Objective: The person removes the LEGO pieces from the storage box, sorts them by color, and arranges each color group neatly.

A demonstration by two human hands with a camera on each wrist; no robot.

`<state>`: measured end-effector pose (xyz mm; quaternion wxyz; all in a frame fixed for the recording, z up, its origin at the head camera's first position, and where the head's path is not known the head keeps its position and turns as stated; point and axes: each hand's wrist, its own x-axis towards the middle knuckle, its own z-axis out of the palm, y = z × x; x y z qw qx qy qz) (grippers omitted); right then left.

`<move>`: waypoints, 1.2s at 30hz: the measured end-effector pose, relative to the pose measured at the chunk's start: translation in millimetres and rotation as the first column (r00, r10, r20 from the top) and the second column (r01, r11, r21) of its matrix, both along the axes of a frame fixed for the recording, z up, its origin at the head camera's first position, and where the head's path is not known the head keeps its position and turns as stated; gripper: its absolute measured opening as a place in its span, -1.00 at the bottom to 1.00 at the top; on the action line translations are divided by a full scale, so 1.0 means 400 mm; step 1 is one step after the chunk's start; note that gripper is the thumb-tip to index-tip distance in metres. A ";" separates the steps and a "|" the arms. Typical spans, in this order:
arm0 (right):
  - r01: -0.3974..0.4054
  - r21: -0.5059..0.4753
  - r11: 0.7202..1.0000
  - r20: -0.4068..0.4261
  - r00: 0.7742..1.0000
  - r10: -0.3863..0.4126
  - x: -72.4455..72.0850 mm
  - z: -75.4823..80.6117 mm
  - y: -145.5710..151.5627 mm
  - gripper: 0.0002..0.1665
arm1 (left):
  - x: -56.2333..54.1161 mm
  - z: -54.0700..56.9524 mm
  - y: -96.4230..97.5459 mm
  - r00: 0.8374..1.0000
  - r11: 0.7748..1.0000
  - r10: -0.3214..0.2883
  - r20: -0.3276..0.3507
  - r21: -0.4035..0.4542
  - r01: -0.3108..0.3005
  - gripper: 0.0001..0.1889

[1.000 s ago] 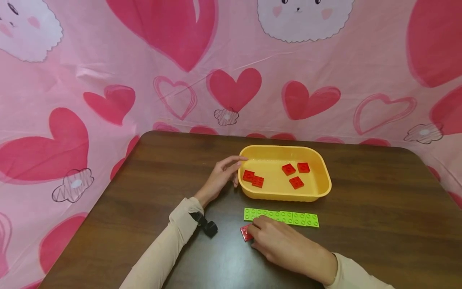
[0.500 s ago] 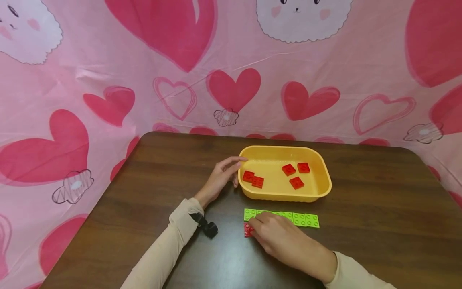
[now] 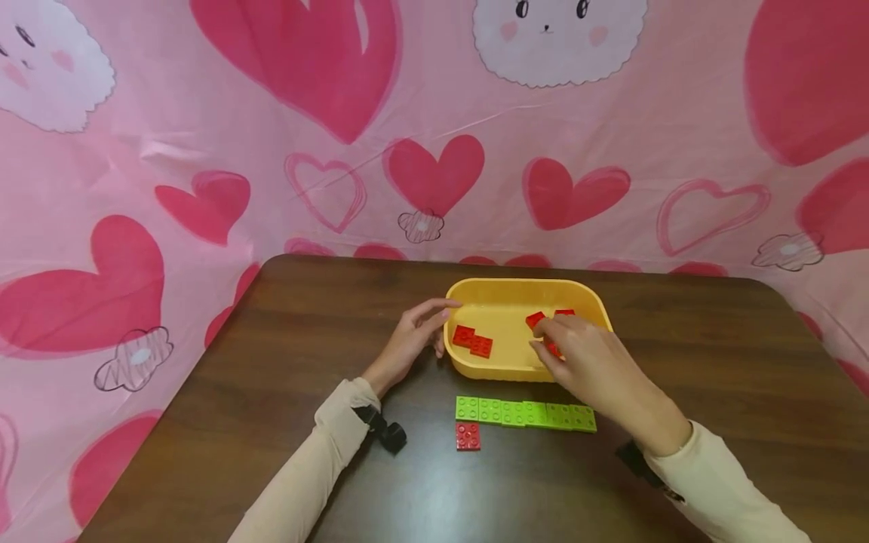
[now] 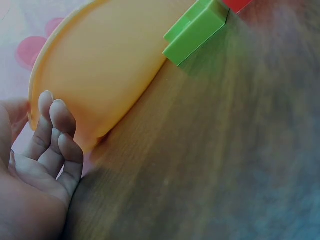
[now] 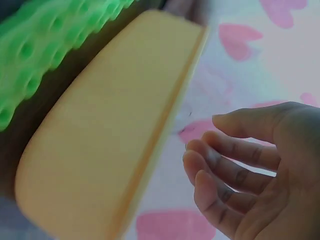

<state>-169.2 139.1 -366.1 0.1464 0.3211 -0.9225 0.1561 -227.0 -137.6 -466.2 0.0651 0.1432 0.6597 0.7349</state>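
My left hand (image 3: 409, 338) holds the left end of a yellow plastic tub (image 3: 502, 372); its upper fingers lie over the rim and the others stay against the outer wall (image 4: 115, 60). Over the right part of the tub hovers my right hand (image 3: 597, 366), thumb and fingers apart with nothing between them, as the right wrist view also shows. Just below its fingertips a red toy brick (image 3: 535, 320) lies among others, partly hidden. Two more red bricks (image 3: 481, 346) overlap at the tub's left end. Before the tub, one red brick (image 3: 468, 437) sits below the leftmost of several green bricks (image 3: 514, 413).
The dark wooden table (image 3: 326, 309) carries everything. Behind it hangs a pink cloth (image 3: 271, 113) printed with hearts. A black wrist camera (image 3: 390, 436) is strapped on the left sleeve, close to the red brick and the green row.
My right hand has let go of the red brick, now squared up under the green row's left end, and has moved up and right over the tub. The left hand keeps its place.
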 end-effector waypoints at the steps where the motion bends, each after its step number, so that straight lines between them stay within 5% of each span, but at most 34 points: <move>1: 0.019 0.000 1.000 0.006 1.000 -0.019 -0.009 -0.001 0.008 -0.82 | 0.000 -0.002 0.000 1.000 1.000 -0.001 -0.001 0.001 0.001 -0.66; 13: 0.144 0.086 0.986 0.096 0.984 -0.152 -0.077 -0.043 0.066 -0.64 | 0.000 0.001 -0.002 1.000 1.000 0.001 -0.008 0.009 -0.001 -0.67; 27: 0.169 0.113 0.979 0.281 0.940 -0.194 -0.117 -0.096 0.094 -0.45 | -0.003 -0.007 0.001 1.000 1.000 -0.012 -0.015 -0.005 0.012 -0.67; 36: 0.128 0.128 0.984 0.287 0.945 -0.160 -0.126 -0.099 0.094 -0.32 | -0.001 -0.003 0.001 1.000 1.000 -0.012 -0.016 0.003 0.012 -0.66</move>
